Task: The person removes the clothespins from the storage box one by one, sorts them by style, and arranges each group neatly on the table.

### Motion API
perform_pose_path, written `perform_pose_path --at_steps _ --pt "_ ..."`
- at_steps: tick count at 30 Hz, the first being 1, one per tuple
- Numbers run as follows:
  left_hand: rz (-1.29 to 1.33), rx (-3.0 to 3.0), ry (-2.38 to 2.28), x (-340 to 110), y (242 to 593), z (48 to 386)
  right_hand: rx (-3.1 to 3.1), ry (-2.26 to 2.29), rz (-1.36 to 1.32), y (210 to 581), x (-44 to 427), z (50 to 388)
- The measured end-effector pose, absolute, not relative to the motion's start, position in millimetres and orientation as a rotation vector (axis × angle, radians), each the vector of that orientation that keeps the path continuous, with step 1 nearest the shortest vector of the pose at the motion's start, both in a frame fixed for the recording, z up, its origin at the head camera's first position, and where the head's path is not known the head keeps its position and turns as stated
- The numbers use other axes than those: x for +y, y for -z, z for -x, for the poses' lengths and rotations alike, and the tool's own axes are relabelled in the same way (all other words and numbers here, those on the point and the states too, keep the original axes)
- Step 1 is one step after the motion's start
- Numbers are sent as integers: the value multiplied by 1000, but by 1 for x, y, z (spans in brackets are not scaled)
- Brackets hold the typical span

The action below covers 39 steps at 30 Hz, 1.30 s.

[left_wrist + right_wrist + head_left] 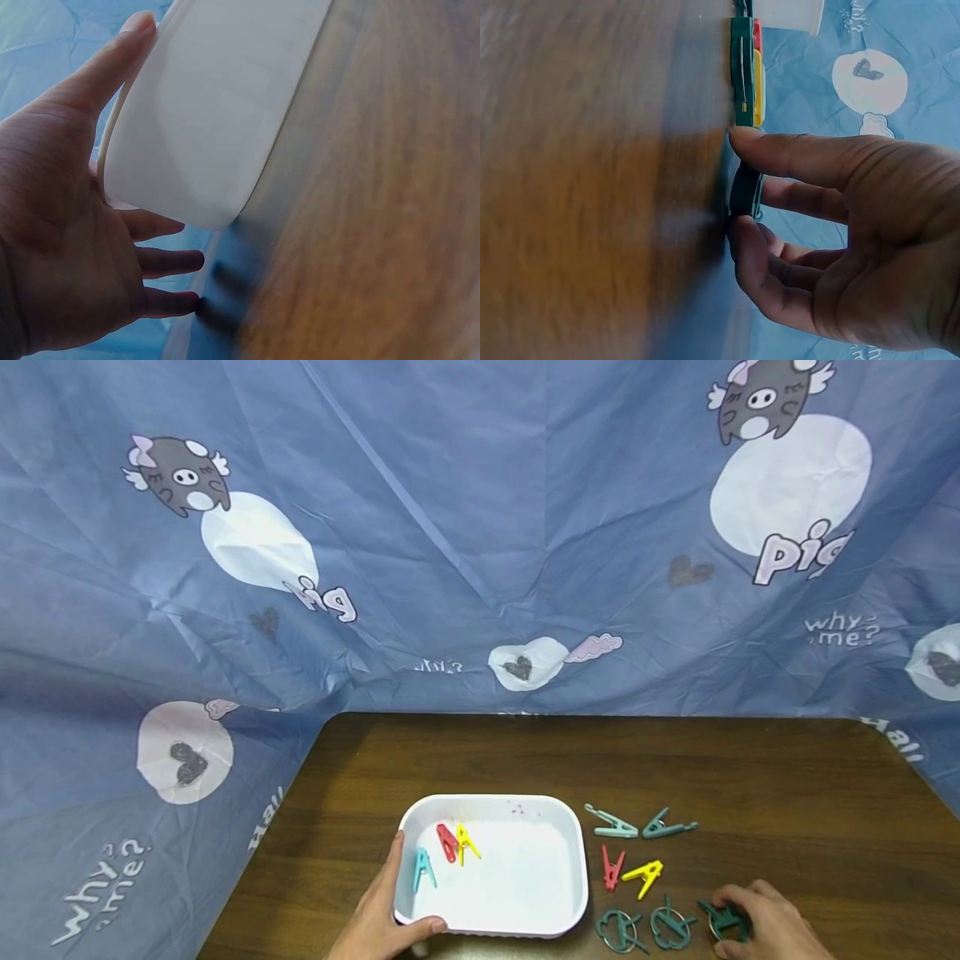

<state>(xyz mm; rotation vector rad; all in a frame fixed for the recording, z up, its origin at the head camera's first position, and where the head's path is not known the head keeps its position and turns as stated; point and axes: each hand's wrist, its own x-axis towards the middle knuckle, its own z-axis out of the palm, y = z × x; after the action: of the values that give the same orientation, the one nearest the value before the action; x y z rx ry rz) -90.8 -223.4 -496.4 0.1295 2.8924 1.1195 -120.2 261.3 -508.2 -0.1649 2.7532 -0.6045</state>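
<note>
Head: one white tray [517,881] sits before me on the brown worktop [787,802].
In the tray: three clips on its left side, one light blue clip [422,868], one red clip [447,843] and one yellow clip [464,839].
Right of the tray: seven more, two pale green clips [618,831] farthest off, a second red clip [611,872], a second yellow clip [645,875], then three dark green clips [675,927] nearest me.
Left hand [378,914]: my fingers are straight, resting against the tray's near left corner.
Right hand [768,918]: I pinch the rightmost dark green clip [727,922], low at the worktop.
</note>
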Motion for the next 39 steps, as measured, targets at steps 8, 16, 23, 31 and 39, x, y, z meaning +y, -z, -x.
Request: perform_pose_path --at_steps 8,16,23,31,39 --pt "-118 2872 -1136 -223 496 91 2715 594 155 506 260 122" --pt "-125 2878 -1144 -223 495 91 2731 621 196 507 263 122" --pt "-143 2909 -1127 -224 496 91 2758 606 173 498 265 122" --pt "-172 2940 -1119 -225 497 90 2814 687 240 482 266 124" --pt "-147 2900 -1131 -224 496 91 2892 822 310 460 236 128"
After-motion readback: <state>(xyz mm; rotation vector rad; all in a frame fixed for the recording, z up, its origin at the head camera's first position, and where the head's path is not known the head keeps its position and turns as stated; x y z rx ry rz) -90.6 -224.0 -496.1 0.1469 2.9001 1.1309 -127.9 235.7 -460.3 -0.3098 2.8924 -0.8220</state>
